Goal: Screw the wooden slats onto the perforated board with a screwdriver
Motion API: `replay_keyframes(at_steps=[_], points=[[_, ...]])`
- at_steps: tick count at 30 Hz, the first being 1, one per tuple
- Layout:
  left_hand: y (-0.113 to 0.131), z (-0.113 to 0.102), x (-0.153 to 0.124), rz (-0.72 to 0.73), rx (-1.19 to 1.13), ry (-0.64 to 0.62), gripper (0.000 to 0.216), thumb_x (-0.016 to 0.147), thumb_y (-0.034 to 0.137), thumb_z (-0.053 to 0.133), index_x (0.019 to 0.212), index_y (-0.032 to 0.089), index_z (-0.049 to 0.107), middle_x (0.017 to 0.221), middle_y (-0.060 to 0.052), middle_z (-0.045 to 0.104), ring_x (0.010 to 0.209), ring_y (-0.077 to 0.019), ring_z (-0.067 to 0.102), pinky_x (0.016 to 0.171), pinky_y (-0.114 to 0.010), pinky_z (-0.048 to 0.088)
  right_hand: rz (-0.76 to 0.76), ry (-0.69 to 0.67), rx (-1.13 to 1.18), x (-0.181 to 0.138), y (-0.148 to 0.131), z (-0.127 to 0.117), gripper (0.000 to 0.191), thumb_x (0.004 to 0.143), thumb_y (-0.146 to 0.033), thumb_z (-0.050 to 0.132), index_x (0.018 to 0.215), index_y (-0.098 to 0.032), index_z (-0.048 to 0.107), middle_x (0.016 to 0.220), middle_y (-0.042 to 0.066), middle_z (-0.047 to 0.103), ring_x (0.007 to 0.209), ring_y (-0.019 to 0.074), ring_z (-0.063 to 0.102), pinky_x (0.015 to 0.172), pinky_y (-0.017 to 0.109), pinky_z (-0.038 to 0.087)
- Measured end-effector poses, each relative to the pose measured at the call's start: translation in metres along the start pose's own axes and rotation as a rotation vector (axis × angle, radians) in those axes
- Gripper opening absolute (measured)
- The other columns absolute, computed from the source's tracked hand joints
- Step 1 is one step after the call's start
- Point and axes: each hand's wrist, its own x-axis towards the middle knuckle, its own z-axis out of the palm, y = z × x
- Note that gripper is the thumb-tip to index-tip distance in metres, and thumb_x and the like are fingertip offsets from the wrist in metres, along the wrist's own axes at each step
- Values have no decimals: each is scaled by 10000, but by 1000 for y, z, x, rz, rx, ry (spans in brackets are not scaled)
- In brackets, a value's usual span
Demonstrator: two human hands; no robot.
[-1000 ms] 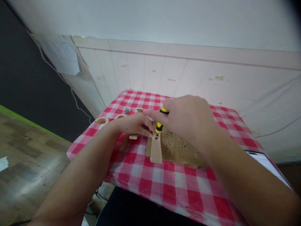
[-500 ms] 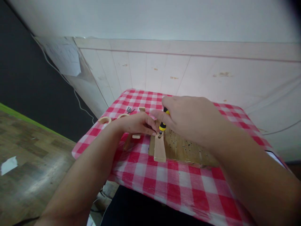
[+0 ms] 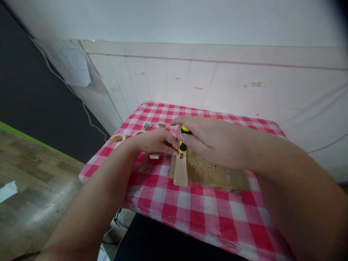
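My right hand (image 3: 210,139) is closed round a small yellow-and-black screwdriver (image 3: 183,143), held upright with its tip down on a light wooden strip (image 3: 181,171). The strip lies across the left end of a brown wooden board (image 3: 217,174) full of small holes. My left hand (image 3: 153,141) rests beside the screwdriver, its fingertips pinched together at the top of the strip near the tip. What they pinch is too small to see.
A red-and-white checked cloth (image 3: 206,206) covers the table. Curved wooden pieces (image 3: 117,137) and a few dark screws (image 3: 147,126) lie at the far left. A white panelled wall (image 3: 217,83) stands behind. Wooden floor (image 3: 32,181) lies to the left.
My right hand has turned on the screwdriver, so more of the yellow handle shows between its fingers. The left hand stays pinched by the tip. The view has shifted slightly.
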Motion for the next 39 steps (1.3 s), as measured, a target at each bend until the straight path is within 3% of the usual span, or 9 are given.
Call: replay_keyframes(at_steps=[5,9,14,16,19,24,28,31,39], points=[[-4,0,1,18,-10,-24,137,820,150,671,904,201,767,918,-29,757,856,-131,672,827,-225,504,333,120,-287,12,-2,5,567,922,-581,347,701,-168,667,650,114,622,629,219,582,549,317,324],[-3,0,1,-38,-29,-1,158,813,132,675,915,205,771,908,-37,760,818,-118,675,786,-209,501,433,120,-254,7,5,-11,632,937,-586,310,656,-149,670,585,101,587,617,201,580,571,323,325],[5,-3,-4,-66,-14,-12,210,807,178,681,1003,194,753,910,-47,746,793,-121,655,689,-195,482,576,529,-192,-23,23,-50,598,930,-574,319,800,-153,723,567,61,573,597,166,560,560,340,276],[7,-5,-6,-50,-42,87,214,810,215,671,1009,173,737,895,-47,733,759,-117,636,661,-201,474,534,499,-150,-29,32,-56,486,919,-524,381,936,-178,720,620,50,613,565,130,526,552,340,282],[6,-9,-11,-61,-14,445,201,829,279,637,955,139,706,811,-34,693,687,-101,590,612,-203,444,503,384,-113,-28,44,-53,320,895,-377,463,1011,-179,685,721,63,653,556,122,507,548,321,325],[-7,-17,-14,-305,361,882,252,873,359,561,881,139,683,700,-21,633,615,-108,536,557,-221,373,544,322,79,-17,55,-44,281,881,-294,361,964,-203,613,707,46,618,562,174,515,544,318,368],[-14,-16,-11,-490,611,807,304,852,388,575,1005,139,661,987,-112,678,895,-210,606,748,-296,442,509,254,57,-12,55,-42,328,903,-392,324,721,-202,519,730,67,627,678,200,559,596,318,372],[-16,-12,-10,-521,629,706,235,806,358,619,890,147,675,954,-125,691,895,-246,621,751,-314,446,503,117,-45,-10,57,-39,411,896,-466,336,607,-207,471,632,63,591,591,180,507,561,313,330],[-29,-8,-4,-510,523,647,327,840,353,598,1117,184,635,1097,-109,698,960,-245,640,780,-302,464,522,-81,-119,-14,60,-34,453,885,-515,327,650,-196,547,697,87,636,610,190,520,583,332,342]])
